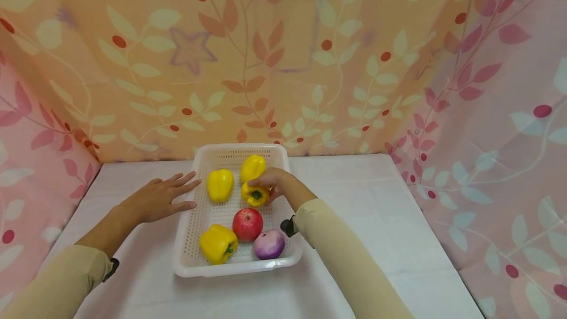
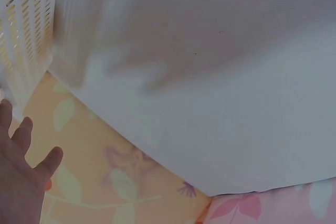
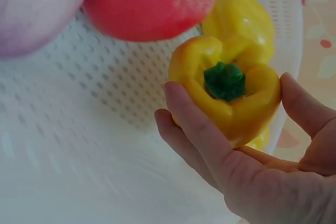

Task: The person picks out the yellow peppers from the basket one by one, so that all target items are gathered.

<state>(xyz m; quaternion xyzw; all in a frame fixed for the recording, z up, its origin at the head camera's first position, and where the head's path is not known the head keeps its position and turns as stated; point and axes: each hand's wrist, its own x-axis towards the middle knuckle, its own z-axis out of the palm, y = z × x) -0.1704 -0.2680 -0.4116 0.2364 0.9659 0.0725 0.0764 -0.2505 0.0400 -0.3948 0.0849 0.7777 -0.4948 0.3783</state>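
Observation:
My right hand (image 1: 275, 183) grips a yellow bell pepper (image 1: 254, 195) over the basket, thumb on one side and fingers on the other. The right wrist view shows this pepper's green stem (image 3: 224, 81) facing the camera. Open, with fingers spread, my left hand (image 1: 161, 198) hovers at the left rim of the white basket (image 1: 230, 272). Other yellow bell peppers are in the basket: one at the back (image 1: 253, 167), one at the left (image 1: 219, 185) and one at the front left (image 1: 218, 244).
A round red fruit (image 1: 247, 224) lies mid-basket, touching the front pepper. Beside it sits a rounded purple-and-white vegetable (image 1: 269, 244). The basket stands on a white-covered table (image 1: 363, 210). Floral curtains (image 1: 283, 63) enclose the back and sides.

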